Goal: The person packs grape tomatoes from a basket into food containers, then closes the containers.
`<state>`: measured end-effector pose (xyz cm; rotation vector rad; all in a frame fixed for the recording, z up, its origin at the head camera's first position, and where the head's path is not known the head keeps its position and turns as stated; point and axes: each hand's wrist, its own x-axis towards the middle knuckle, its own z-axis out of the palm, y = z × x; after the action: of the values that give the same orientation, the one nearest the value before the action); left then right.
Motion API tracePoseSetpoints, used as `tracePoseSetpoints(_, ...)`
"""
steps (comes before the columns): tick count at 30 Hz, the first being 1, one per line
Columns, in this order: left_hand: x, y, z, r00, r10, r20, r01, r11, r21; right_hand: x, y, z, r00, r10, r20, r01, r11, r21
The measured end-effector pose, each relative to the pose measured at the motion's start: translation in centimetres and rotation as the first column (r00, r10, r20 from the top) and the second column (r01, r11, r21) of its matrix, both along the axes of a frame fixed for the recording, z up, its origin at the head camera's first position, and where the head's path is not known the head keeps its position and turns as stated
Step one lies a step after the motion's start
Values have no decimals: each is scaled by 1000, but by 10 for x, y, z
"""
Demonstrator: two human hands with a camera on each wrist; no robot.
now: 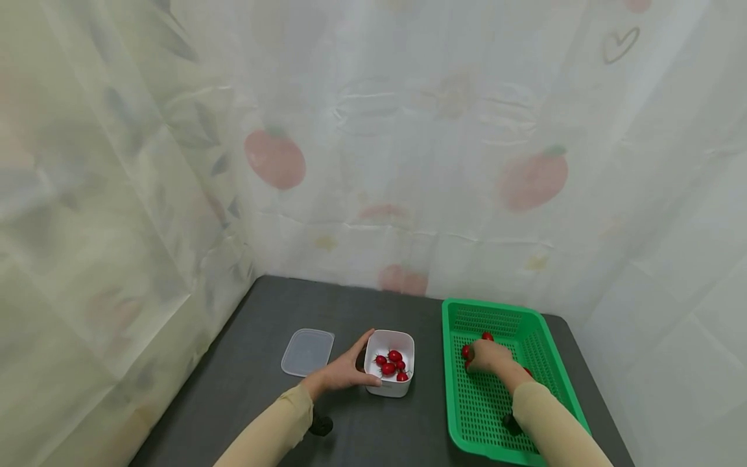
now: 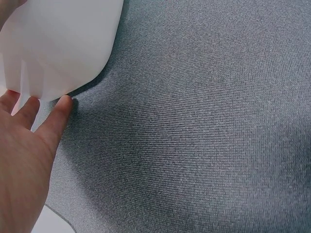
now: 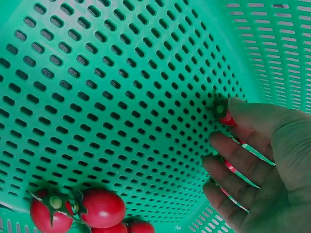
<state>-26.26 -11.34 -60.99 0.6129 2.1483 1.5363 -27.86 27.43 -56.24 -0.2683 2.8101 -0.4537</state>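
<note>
My left hand [image 1: 344, 371] grips a white square plastic container [image 1: 390, 388] at its left side, thumb along the near wall and fingers at the far side. Several red cherry tomatoes [image 1: 388, 368] lie inside it. In the left wrist view, fingertips [image 2: 60, 104] touch the white container's wall [image 2: 73, 43]. My right hand [image 1: 491, 357] is down inside a green perforated basket [image 1: 478, 402]. Its thumb and forefinger pinch a cherry tomato [image 3: 226, 116] with a green stem, partly hidden by the fingers. More cherry tomatoes [image 3: 103, 208] lie on the basket floor, some behind the fingers.
A translucent lid [image 1: 308, 352] lies flat left of the container on the dark grey table [image 1: 350, 301]. White curtains with fruit prints [image 1: 403, 162] hang behind the table and along both sides. A dark wrist device [image 1: 321, 425] shows beneath the left forearm.
</note>
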Motion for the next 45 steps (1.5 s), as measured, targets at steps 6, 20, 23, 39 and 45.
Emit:
tracePoseSetpoints(6,0,0,2,1000,0,-4,0,1000,7,1,-4,-2,998,53,40,-50,996,-77)
tracePoseSetpoints(20,2,0,4,1000,3,-10,-3,1000,4,1,3,21,992,106,-65,-114,984,-137)
tracePoseSetpoints(23,2,-1,4,1000,4,-14,-4,1000,0,-1,7,32,989,113,-91,-126,980,-152)
tracePoseSetpoints(39,2,-2,4,1000,-5,-15,5,1000,11,-5,4,85,981,121,-153,-154,962,-227)
tracePoseSetpoints(45,2,-1,4,1000,-2,-27,2,1000,3,-8,-11,95,974,157,-165,-195,950,-246)
